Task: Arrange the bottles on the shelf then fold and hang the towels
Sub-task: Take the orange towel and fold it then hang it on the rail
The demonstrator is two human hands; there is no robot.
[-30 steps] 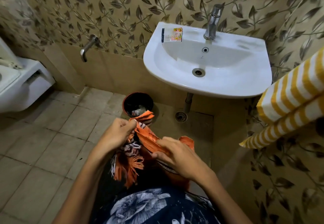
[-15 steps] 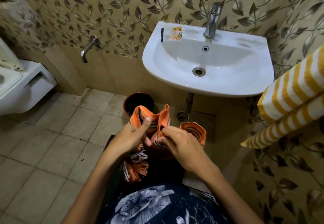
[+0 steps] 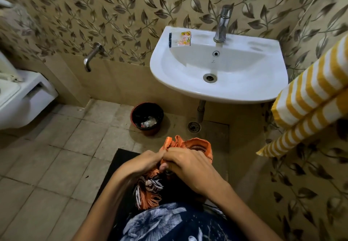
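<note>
- So both our hands are bunched together low in the middle of the view, right over a dark mat [image 3: 120, 163] on the tiled floor [image 3: 56, 165].
- Left hand [image 3: 145, 162] has its fingers curled around the orange towel [image 3: 195, 143], gripping a gathered bit of it.
- Right hand [image 3: 190, 167] is curled over the same towel from the other side, knuckles up, touching the left one.
- The towel is all scrunched up between them. A fold pokes out above the fingers and the fringe [image 3: 148, 193] hangs down below, orange with some black and white threads.
- Off to the right there's a yellow and white striped towel [image 3: 308, 97] already hanging, folded over.
- Straight ahead is the white sink [image 3: 188, 82] with its tap [image 3: 223, 24], and a small packet [image 3: 183, 38] sits on the back left rim.
- A little bin [image 3: 146, 117] is on the floor under the sink, near a floor drain [image 3: 194, 126].
- Toilet [image 3: 22, 97] on the far left, wall spout [image 3: 92, 56] beside it.
</note>
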